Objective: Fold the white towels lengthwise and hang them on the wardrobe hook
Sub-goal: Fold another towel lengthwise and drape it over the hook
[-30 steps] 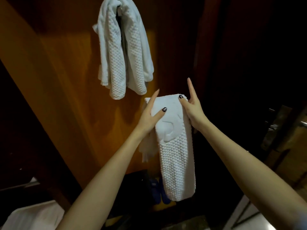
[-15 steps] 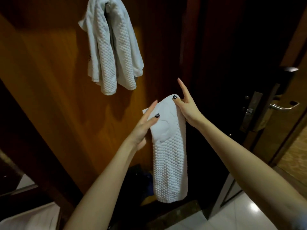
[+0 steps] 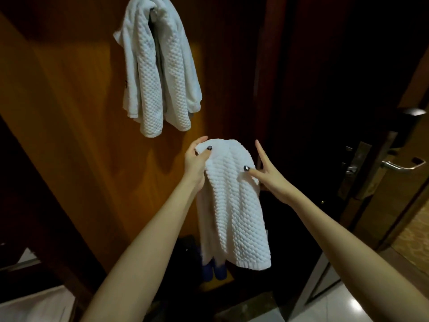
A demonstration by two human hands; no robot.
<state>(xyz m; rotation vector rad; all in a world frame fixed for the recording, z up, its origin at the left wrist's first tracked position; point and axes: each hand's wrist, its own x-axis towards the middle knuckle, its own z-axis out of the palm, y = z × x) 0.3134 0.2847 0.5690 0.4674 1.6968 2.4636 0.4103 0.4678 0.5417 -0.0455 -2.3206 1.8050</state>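
Head cam: I'm mid-fold on the towel [image 3: 234, 205], held up near the wardrobe [image 3: 76, 135]. Next I'm lifting it to the hook, hidden under the hung towel [image 3: 160, 73]. Left hand [image 3: 197, 163] is pinching the top corner; right hand [image 3: 267, 173] is pinching the right edge, fingers spread.

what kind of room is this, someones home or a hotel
Probably a hotel room entryway: a wooden wardrobe panel with white towels hung on it, a door with a lever handle and metal lock plate, and slippers on the floor below.
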